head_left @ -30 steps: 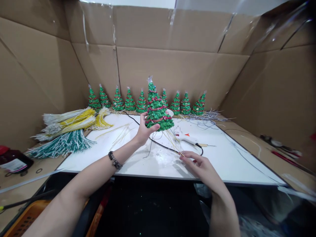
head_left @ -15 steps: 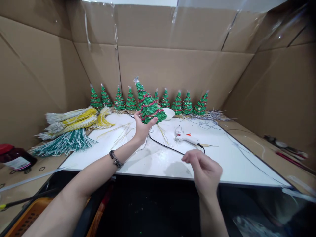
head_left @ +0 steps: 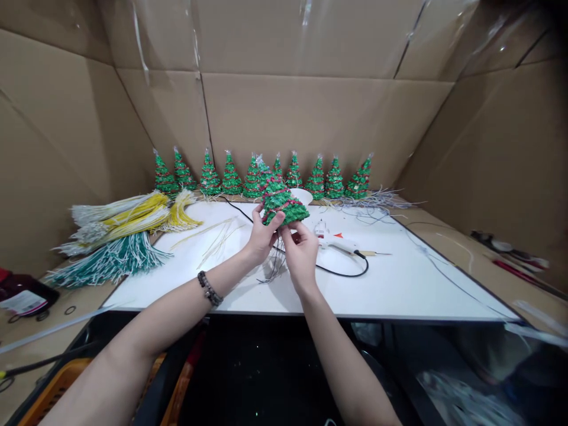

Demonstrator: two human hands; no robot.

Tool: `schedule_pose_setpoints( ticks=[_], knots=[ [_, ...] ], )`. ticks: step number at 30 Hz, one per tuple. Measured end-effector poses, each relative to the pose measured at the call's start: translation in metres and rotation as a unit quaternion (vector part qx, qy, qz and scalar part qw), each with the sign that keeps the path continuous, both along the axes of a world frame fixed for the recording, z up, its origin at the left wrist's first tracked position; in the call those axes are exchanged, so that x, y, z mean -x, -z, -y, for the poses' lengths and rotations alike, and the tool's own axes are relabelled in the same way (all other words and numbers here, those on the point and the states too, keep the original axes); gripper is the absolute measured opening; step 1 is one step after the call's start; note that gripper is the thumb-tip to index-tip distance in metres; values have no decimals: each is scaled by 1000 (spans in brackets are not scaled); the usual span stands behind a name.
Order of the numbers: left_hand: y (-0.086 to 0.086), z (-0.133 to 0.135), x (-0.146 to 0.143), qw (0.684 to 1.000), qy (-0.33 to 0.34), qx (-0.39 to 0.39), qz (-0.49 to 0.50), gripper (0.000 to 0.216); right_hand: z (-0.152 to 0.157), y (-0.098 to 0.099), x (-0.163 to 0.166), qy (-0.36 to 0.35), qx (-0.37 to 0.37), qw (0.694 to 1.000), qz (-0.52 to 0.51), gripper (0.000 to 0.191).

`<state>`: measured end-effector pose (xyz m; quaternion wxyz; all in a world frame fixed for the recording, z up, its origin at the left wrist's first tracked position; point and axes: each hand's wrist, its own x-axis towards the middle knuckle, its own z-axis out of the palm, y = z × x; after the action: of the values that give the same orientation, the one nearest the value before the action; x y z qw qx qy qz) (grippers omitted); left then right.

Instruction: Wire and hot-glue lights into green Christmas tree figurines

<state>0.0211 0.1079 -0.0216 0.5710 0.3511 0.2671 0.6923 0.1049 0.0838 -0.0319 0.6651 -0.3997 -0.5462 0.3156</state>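
Small tree in both hands, crowded board behind

Held tree is up above the white board, tilted, tip leaning away to the left. Left hand clamped on its lower left side, thumb in front. Right hand at the underside, fingers drawn in; cannot tell whether they grip anything, contact hidden. Dark thin wires hang below, between the hands

Behind: row of similar trees along the cardboard wall, partly blocked by the held one, which also covers part of a white dish. Glue gun lies just right of the right hand; its black cord loops toward the hands and passes behind them. Beside it, a thin pointed tool

Left side: yellow-and-white strands heaped above teal strands; dark bottle farther out. Tangled pale strands at back right
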Motion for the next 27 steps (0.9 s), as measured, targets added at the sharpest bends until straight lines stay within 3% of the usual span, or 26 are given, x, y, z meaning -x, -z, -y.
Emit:
schedule_pose_setpoints(
  ticks=[5, 9, 13, 18, 22, 24, 26, 27],
  knots=[
    [2, -4, 3, 998, 53, 9, 11, 77, -2, 3, -2, 27, -20, 997, 63, 21],
    [3, -6, 7, 994, 104, 25, 1, 63, -3, 0, -10, 111, -86, 965, 220, 24],
    [4, -6, 8, 989, 141, 29, -21, 65, -4, -3, -15, 129, -117, 944, 280, 27],
    [7, -6, 8, 990, 129, 2, -60, 85, 2, -1, -24, 115, -100, 946, 286, 23],
    [9, -11, 8, 993, 69, -15, -91, 105, -2, -1, -73, 120, -97, 946, 285, 23],
    [8, -15, 9, 993, 18, -25, -111, 112, -15, -3, -109, 146, -55, 905, 395, 35],
    [7, -19, 11, 987, -34, -43, -151, 117, -34, -5, -139, 124, 36, 811, 571, 49],
    [6, -21, 13, 982, -54, -51, -174, 118, -45, -5, -151, 103, 58, 789, 603, 53]
  ],
)
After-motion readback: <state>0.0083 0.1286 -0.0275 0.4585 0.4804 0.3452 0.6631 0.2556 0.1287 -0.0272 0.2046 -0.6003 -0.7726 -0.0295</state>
